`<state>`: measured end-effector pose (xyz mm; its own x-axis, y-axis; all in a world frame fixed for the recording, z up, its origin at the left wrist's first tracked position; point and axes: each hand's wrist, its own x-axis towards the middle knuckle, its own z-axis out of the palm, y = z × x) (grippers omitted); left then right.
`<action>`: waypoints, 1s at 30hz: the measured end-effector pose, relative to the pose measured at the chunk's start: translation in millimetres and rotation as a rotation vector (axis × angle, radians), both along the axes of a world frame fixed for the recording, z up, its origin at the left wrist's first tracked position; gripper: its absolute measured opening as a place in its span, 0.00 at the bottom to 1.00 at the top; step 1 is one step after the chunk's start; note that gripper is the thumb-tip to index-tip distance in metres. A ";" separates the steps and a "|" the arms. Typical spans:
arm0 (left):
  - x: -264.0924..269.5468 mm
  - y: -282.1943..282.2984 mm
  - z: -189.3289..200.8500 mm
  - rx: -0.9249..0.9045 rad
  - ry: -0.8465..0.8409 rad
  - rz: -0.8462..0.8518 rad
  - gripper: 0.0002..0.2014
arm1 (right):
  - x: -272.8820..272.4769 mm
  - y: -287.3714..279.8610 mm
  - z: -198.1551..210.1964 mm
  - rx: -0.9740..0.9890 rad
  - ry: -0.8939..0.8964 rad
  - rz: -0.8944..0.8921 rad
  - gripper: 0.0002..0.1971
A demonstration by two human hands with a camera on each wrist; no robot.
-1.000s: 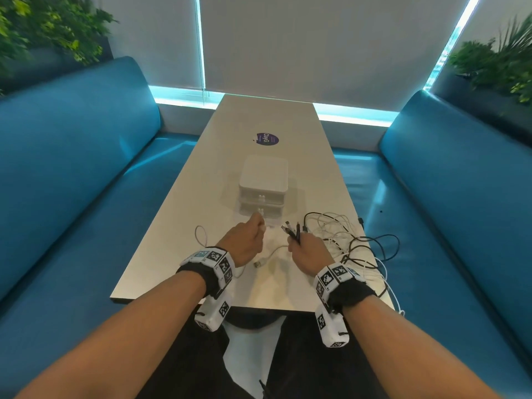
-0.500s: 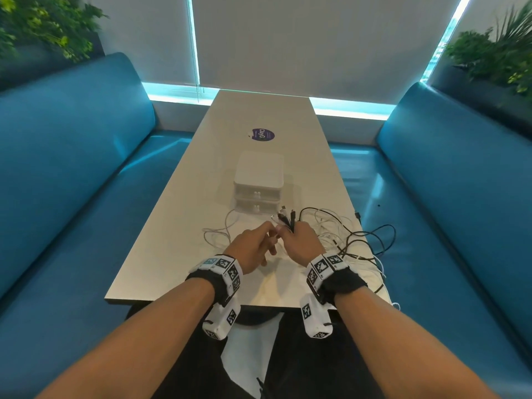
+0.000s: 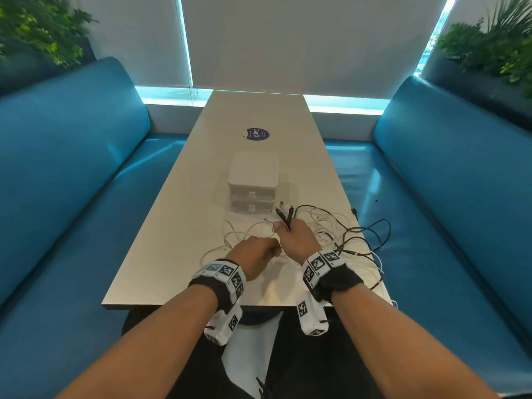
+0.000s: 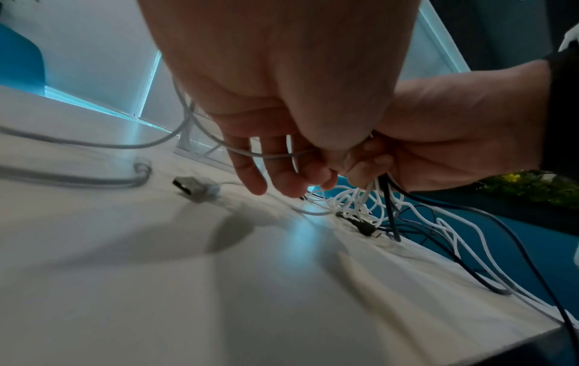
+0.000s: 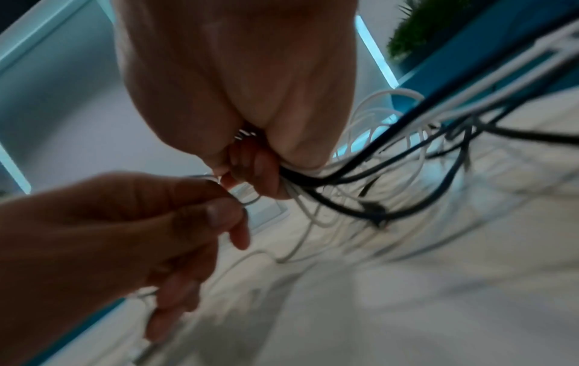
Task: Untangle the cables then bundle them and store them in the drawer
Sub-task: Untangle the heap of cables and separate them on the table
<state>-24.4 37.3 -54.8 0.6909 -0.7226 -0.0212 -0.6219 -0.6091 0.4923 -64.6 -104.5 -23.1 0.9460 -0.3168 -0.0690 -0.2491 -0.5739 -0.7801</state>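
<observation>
My right hand (image 3: 295, 239) grips a bunch of black and white cables, their plug ends (image 3: 283, 212) sticking up out of the fist. The rest of the cables (image 3: 345, 234) trail in a tangle over the table's right edge. My left hand (image 3: 257, 253) sits just left of the right fist and pinches a thin white cable (image 4: 219, 143) between thumb and forefinger (image 5: 219, 213). That white cable loops on the table (image 3: 239, 234), with a USB plug (image 4: 196, 189) lying flat. A small white drawer unit (image 3: 253, 182) stands behind the hands, both drawers closed.
The long pale table (image 3: 178, 240) runs away from me, with a purple sticker (image 3: 256, 134) beyond the drawer unit. Blue benches (image 3: 72, 182) flank both sides. Plants (image 3: 489, 44) stand on ledges behind the benches.
My left hand came back from the drawer unit to beside the right fist and now pinches the white cable. More white cable lies looped on the table left of the hands.
</observation>
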 end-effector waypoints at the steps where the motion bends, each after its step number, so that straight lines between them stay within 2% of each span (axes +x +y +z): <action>1: 0.0 0.3 -0.2 -0.008 0.004 -0.001 0.08 | -1.5 -2.6 -2.6 -0.021 0.011 0.007 0.15; 4: 2.3 3.8 1.8 -0.010 0.017 0.050 0.10 | -6.0 -10.6 -10.1 -0.044 0.024 -0.026 0.12; 7: 8.0 5.9 3.4 0.003 0.036 0.140 0.13 | -6.1 -9.7 -9.0 -0.025 0.014 -0.071 0.15; 9: 8.3 5.4 3.7 0.021 0.061 0.133 0.13 | -2.1 -4.3 -7.5 0.023 -0.002 -0.064 0.16; 15: -2.6 0.7 -3.2 0.028 0.120 0.101 0.13 | 4.7 6.8 0.7 0.336 -0.078 0.058 0.20; 19: -3.2 -0.6 2.2 -0.021 0.164 0.095 0.14 | 3.2 3.3 4.3 0.708 -0.107 -0.070 0.15; 21: -1.5 0.4 8.2 -0.013 0.138 0.071 0.13 | 3.2 1.2 2.8 0.825 -0.124 -0.138 0.14; 23: 0.9 2.6 13.1 -0.005 0.152 0.053 0.13 | 1.9 -0.6 0.5 0.843 -0.119 -0.153 0.12; 30: 3.8 10.9 15.0 -0.091 0.372 0.062 0.15 | 6.5 6.6 5.7 0.698 -0.103 -0.113 0.12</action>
<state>-20.6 48.3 -39.7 0.6905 -0.6904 -0.2160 -0.3544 -0.5831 0.7310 -58.2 -97.9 -17.4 0.9225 -0.3279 -0.2037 -0.1829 0.0934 -0.9787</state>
